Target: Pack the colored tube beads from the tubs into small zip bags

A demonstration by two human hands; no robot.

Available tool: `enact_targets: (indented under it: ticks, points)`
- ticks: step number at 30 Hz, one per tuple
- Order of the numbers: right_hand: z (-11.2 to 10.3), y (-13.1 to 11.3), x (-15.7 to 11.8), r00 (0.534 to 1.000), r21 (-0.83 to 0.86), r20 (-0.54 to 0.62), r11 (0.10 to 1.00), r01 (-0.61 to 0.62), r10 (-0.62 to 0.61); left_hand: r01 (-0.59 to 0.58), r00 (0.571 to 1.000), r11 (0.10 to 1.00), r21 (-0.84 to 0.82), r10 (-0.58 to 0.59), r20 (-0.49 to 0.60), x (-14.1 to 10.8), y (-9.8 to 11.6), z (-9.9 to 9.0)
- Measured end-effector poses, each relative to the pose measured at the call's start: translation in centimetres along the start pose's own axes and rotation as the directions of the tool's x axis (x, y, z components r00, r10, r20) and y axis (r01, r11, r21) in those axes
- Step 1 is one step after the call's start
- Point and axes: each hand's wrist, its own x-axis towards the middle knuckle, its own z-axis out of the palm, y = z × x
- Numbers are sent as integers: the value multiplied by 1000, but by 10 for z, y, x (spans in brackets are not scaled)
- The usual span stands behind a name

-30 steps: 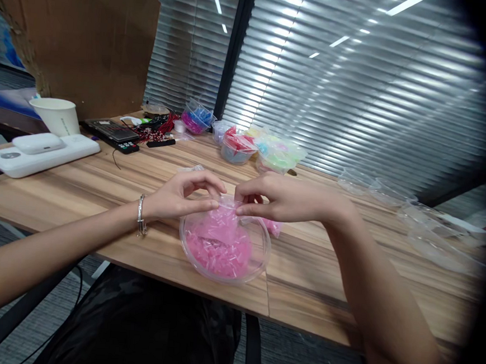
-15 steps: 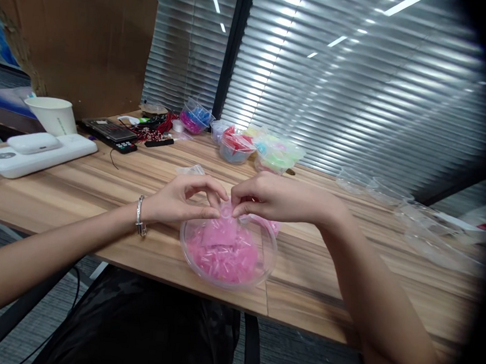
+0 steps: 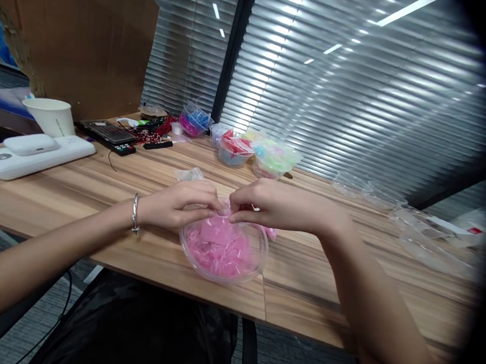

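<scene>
Both hands pinch the top of a small pink plastic bag (image 3: 217, 230), held over a clear round bowl (image 3: 261, 262). My left hand (image 3: 182, 202), with a silver bracelet on its wrist, is closed on the bag's upper left. From the other side my right hand (image 3: 258, 201) grips the upper right, thumb and fingers together. Inside the bowl lies a heap of pink, shiny plastic pieces (image 3: 220, 259), too blurred to make out singly. More pink plastic (image 3: 271, 233) shows just behind the bowl's right rim.
Several bowls of coloured pieces, among them a red-filled bowl (image 3: 235, 150), stand by the blinds. Clear containers (image 3: 424, 235) lie at the right. A paper cup (image 3: 52, 116), a white charger (image 3: 38, 157) and a remote (image 3: 123, 149) are at the left. A clear wrapper (image 3: 190, 174) lies behind my left hand.
My left hand's fingers have curled in closer around the bag's top. The bag still hangs between both hands, and the view has shifted slightly.
</scene>
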Motion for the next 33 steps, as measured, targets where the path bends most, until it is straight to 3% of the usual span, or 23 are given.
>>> enact_targets:
  ticks: [12,22,33]
  points:
    - [3,-1,1,998,6,44,999,-41,40,-51,975,982,183,9,223,14,11,-13]
    - [3,-3,-1,997,12,63,999,-51,50,16,990,994,112,-31,139,11,9,-19]
    - [-1,-16,-5,1000,-154,-15,988,-21,18,-75,982,935,346,10,188,13,17,-17]
